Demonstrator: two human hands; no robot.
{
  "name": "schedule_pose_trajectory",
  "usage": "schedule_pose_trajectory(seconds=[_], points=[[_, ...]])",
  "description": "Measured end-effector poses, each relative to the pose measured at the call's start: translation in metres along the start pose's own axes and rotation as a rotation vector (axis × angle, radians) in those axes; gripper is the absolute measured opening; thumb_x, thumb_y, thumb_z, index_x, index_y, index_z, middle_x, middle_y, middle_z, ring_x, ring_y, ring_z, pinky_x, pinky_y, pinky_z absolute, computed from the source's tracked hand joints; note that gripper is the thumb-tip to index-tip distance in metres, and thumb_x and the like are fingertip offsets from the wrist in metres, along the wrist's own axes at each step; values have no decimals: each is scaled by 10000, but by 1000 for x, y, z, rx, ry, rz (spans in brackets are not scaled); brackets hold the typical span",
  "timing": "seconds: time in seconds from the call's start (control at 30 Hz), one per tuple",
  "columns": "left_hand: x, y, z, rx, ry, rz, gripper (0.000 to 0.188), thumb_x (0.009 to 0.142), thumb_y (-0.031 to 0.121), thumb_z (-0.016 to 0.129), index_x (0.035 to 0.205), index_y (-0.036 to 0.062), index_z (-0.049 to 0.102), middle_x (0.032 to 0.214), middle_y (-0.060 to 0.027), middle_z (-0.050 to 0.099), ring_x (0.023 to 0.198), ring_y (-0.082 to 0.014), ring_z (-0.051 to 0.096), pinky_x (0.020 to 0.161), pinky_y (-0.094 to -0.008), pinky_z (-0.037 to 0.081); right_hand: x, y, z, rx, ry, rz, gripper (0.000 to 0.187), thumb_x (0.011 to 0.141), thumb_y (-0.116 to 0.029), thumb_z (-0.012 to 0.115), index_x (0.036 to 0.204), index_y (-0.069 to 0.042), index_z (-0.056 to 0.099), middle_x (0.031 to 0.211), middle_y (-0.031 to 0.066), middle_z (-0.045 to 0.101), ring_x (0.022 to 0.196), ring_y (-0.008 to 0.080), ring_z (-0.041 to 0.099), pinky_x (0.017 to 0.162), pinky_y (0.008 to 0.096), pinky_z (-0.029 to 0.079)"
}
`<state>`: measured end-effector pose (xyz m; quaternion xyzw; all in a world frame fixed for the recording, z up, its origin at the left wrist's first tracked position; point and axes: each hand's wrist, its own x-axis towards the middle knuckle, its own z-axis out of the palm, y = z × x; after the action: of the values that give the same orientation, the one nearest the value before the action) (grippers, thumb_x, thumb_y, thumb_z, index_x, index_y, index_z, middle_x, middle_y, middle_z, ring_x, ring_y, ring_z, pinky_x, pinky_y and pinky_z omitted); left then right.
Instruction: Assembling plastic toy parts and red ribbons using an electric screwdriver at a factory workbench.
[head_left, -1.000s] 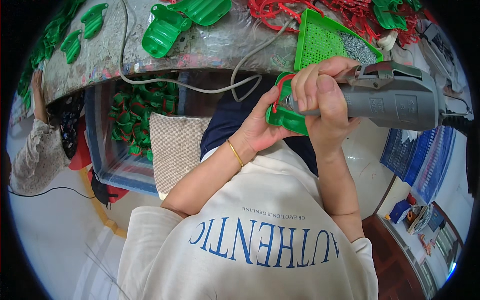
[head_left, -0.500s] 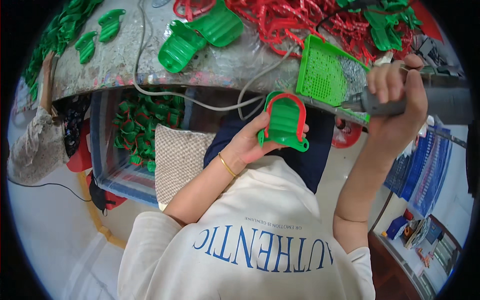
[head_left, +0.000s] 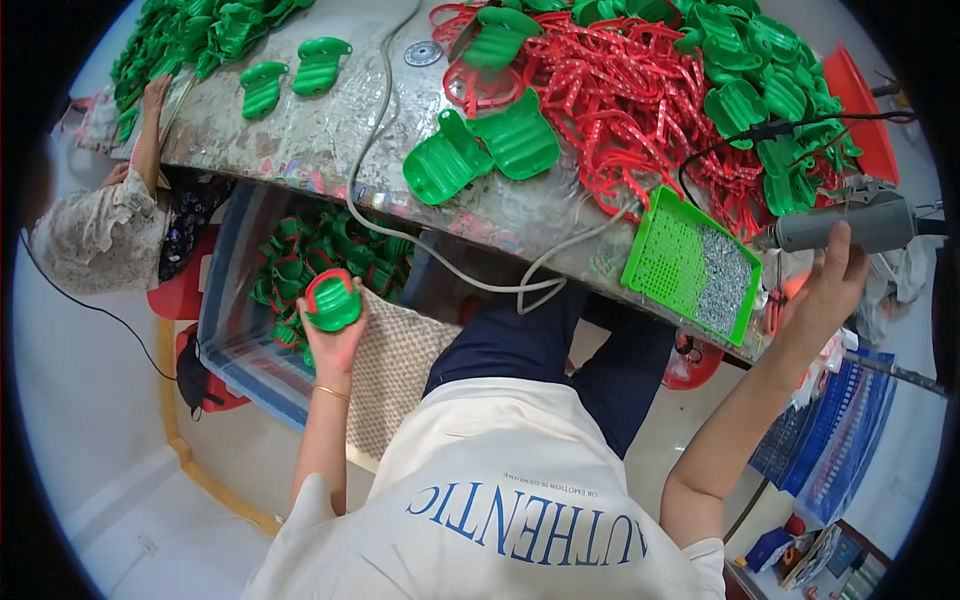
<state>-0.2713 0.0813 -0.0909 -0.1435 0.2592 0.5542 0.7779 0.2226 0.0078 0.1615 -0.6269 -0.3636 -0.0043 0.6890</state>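
My left hand (head_left: 334,345) is closed on a curved green plastic piece with a red strap around its rim (head_left: 336,304), above the bin at the left. Near the table's right edge my right hand (head_left: 830,290) is below a grey electric screwdriver (head_left: 845,222). One finger reaches up against the tool's underside, and the fingers are not wrapped round it. The screwdriver's tip points left, toward a bright green tray (head_left: 632,262) with small silver metal parts heaped at its right side.
A striped bin (head_left: 232,338) holds many green-and-red pieces. The table (head_left: 330,135) carries red straps (head_left: 630,100), loose green pieces (head_left: 440,160) and a grey cable (head_left: 362,160). A co-worker's arm (head_left: 150,130) rests at the far left. A red basin (head_left: 862,115) stands back right.
My left hand has carried the green-and-red piece left, from my lap to above the bin. My right hand has loosened its grip round the screwdriver. The head view has shifted.
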Motion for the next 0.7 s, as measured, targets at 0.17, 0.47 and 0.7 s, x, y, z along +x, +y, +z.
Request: schedule_pose_trajectory(seconds=[0.17, 0.47, 0.7], points=[[8, 11, -8, -5, 395, 42, 548, 913, 367, 565, 1296, -8, 451, 1301, -227, 467, 1184, -333, 468, 970, -471, 433, -24, -7, 15, -215, 287, -467, 193, 915, -63, 534, 1076, 42, 522, 1084, 110, 592, 992, 175, 567, 891, 295, 441], [20, -115, 135, 1879, -444, 1109, 348, 769, 100, 718, 1088, 42, 592, 1076, -122, 561, 1010, -272, 536, 847, -357, 453, -92, 17, 55, -277, -510, -48, 136, 874, -19, 594, 1009, -12, 595, 950, 58, 628, 874, 123, 585, 800, 255, 460], [57, -97, 129, 1980, -431, 1229, 191, 770, 31, 681, 946, 19, 610, 980, -125, 552, 833, -253, 565, 723, -351, 466, -114, 29, 52, -211, -673, 92, 137, 888, -55, 591, 1013, -3, 602, 927, 55, 641, 801, 125, 598, 739, 254, 468]])
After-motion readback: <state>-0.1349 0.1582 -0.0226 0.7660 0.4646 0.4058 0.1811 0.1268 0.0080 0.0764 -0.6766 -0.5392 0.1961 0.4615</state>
